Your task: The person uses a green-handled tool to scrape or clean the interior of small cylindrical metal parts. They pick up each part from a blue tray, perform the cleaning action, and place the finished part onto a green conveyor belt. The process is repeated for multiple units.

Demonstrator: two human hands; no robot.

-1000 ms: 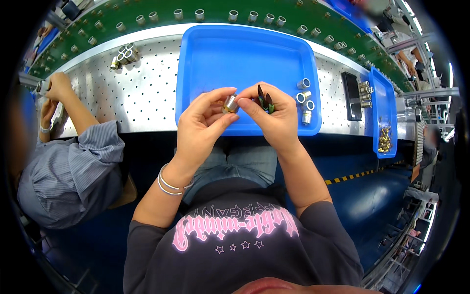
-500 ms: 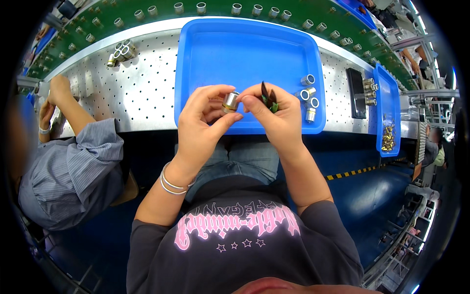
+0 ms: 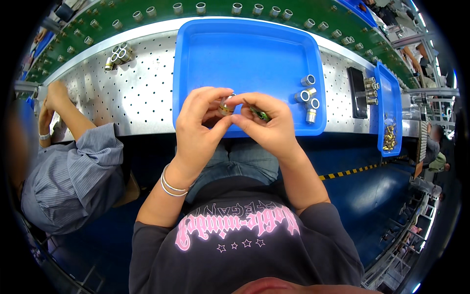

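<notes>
Head view: both hands meet over the near edge of the blue tray [image 3: 245, 54]. Left hand [image 3: 198, 125] has its grip pinched on a small metal fitting [image 3: 225, 105], right at the fingertips. Right hand [image 3: 269, 125] touches it too, with a dark green-tipped tool [image 3: 261, 114] tucked in its closed grip. Four loose fittings [image 3: 307, 95] sit in the tray's right corner.

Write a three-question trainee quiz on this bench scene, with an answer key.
1. True or false: the left hand and right hand both pinch the small metal ring.
2. The loose metal sleeves in the blue tray lie at its: A) left side B) right side C) middle
3. What colour is the tool in the right hand?

Key: 1 true; 2 B; 3 green and dark.
</notes>
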